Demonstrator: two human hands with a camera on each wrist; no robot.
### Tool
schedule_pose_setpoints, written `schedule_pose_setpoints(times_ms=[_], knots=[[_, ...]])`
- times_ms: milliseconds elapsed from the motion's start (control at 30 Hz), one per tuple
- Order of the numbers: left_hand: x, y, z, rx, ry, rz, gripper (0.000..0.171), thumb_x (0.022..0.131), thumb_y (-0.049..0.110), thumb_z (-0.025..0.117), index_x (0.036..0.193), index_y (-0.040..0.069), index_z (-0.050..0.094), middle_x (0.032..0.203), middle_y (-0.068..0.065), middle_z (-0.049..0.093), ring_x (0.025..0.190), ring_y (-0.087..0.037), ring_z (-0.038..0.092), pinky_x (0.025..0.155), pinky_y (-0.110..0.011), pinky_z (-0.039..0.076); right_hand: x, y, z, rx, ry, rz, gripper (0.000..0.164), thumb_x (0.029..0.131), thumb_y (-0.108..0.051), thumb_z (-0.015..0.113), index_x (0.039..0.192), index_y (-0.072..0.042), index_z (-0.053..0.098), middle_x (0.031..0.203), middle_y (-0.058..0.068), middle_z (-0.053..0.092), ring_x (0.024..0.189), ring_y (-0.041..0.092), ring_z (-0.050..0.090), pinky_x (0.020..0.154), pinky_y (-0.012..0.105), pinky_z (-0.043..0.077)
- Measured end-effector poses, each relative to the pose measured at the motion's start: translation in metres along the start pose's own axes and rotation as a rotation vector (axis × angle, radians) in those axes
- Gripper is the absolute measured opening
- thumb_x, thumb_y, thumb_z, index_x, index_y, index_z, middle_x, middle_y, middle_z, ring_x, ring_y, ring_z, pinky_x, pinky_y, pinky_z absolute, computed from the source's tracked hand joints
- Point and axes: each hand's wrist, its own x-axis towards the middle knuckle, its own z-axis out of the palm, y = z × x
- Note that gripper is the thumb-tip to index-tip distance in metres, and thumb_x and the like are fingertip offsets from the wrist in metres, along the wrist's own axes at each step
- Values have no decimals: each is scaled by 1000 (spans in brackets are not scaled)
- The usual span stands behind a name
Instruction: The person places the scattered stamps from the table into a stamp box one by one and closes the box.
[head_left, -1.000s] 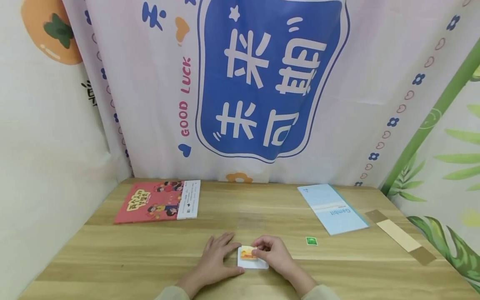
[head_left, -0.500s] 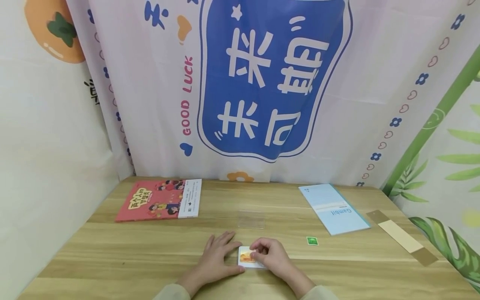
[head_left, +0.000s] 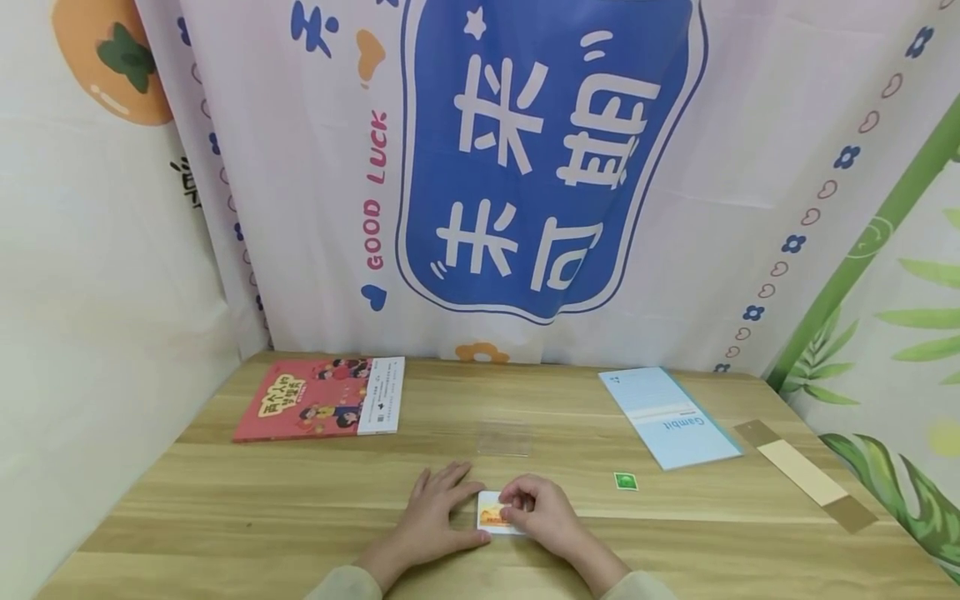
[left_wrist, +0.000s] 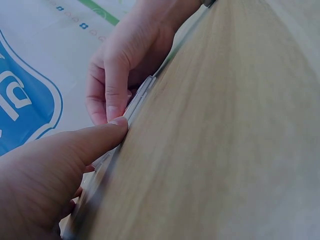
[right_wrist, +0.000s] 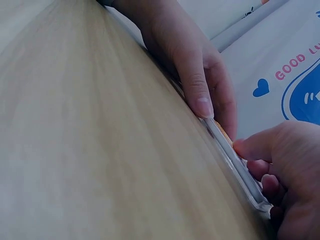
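A small white card (head_left: 489,497) lies on the wooden table in front of the person, an orange and yellow sticker (head_left: 492,515) flat on its face. Its edge shows thin and white in the right wrist view, with a clear layer under the white edge (right_wrist: 235,162). My left hand (head_left: 437,518) rests on the table with fingers spread, index fingertip and thumb touching the card's left corners. Thumb and bent fingers of my right hand (head_left: 546,515) pinch the sticker's right side, hiding the card's right part.
A clear plastic rectangle (head_left: 504,438) lies beyond the card. To the right are a small green sticker (head_left: 626,482), a light blue Gambit booklet (head_left: 667,419) and a beige and brown strip (head_left: 804,473). A red book (head_left: 315,402) lies back left, before a printed curtain (head_left: 322,208).
The sticker, raised at its far edge a second ago, now lies flat on the card. My right hand has stayed at its right side; the left hand keeps its place.
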Motion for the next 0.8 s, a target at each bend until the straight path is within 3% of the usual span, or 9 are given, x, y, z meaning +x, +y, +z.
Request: schedule_pose_setpoints(times_ms=[400,600,800], knots=[[-1,-1,3,-14,-6,-10,65,69,57,59,115,12,55,131,-15,36,121,-33,25,95,-57,5,-8,-37,-8,4,-22,38,8,74,3,61,81,1,60,69,4,50,60,10,42,52,17,36],[0,-1,2,-12,-3,-6,66,68,57,59,115,12,54,131,-15,36,121,-33,26,96,-56,5,-5,-34,-13,56,-5,58,8,75,2,61,84,4,60,68,6,51,59,11,43,51,17,36],[0,0,-1,-21,-4,-10,66,67,56,61,115,11,55,131,-15,36,121,-33,26,96,-56,5,2,-14,-34,79,80,110,15,76,-6,63,89,1,61,70,2,53,62,12,47,53,20,41]])
